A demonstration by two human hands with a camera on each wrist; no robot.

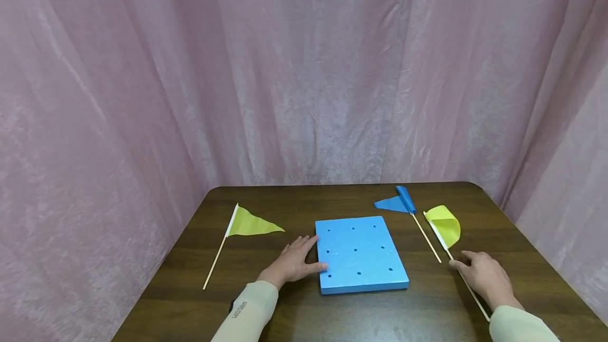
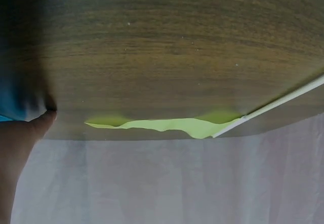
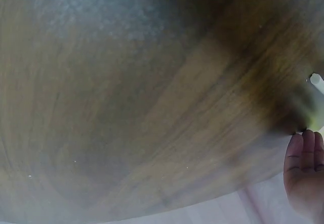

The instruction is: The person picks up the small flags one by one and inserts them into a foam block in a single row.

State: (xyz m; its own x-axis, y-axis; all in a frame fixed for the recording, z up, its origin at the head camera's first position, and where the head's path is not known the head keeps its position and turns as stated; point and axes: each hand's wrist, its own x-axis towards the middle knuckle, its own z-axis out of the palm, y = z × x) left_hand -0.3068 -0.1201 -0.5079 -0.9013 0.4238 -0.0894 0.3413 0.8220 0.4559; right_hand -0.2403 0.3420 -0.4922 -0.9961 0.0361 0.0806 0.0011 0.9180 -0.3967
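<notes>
A blue square board (image 1: 358,257) with rows of small holes lies flat in the middle of the table. Against its left edge rests my left hand (image 1: 296,260), fingers spread, thumb overlapping the near left corner. My right hand (image 1: 484,276) is low over the stick of a yellow-green flag (image 1: 442,223) lying at the right, its thumb right at the stick. Those fingers (image 3: 306,150) look nearly straight in the right wrist view, where the stick's white end (image 3: 316,78) shows at the edge. That flag's cloth is curled over.
Another yellow-green flag (image 1: 252,222) lies to the left, spread out. Behind the board's right corner is a blue flag (image 1: 394,203), partly rolled, its stick pointing toward me. The brown wooden table (image 1: 161,300) ends at a pink curtain (image 1: 304,94).
</notes>
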